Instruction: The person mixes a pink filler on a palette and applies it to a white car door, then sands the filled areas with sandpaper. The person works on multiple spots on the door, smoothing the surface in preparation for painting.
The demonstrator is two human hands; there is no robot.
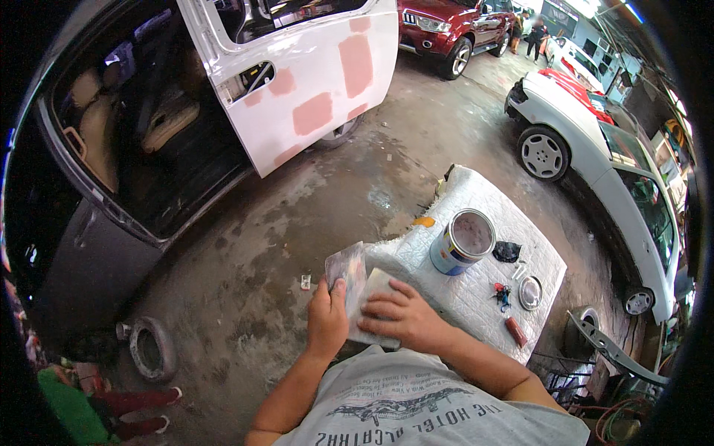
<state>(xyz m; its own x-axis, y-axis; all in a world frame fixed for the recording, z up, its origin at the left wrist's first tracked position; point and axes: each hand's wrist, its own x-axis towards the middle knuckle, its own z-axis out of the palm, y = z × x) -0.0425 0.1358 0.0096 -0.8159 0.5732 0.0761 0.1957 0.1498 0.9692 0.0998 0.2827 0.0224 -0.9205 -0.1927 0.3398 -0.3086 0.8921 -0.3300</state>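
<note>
My left hand (327, 318) grips a thin, smeared flat sheet (346, 264) by its left edge, thumb on its face. Beside it, my right hand (401, 318) lies over a pale flat piece (378, 282), fingers curled across its face. The two pieces meet or overlap in front of my chest; their exact kind I cannot make out. Just beyond my right hand, an opened metal can (444, 255) with pinkish-grey filler inside stands on a white quilted cover (476, 197). An orange flat scrap (423, 222) lies left of the can.
Right of the can lie black crumpled plastic (506, 252), a round lid (530, 293) and a dark red tube (515, 332). Ahead left, a white car door (312, 82) with pink patches stands ajar. A white car (595, 152) is at right, a tyre (152, 349) at lower left.
</note>
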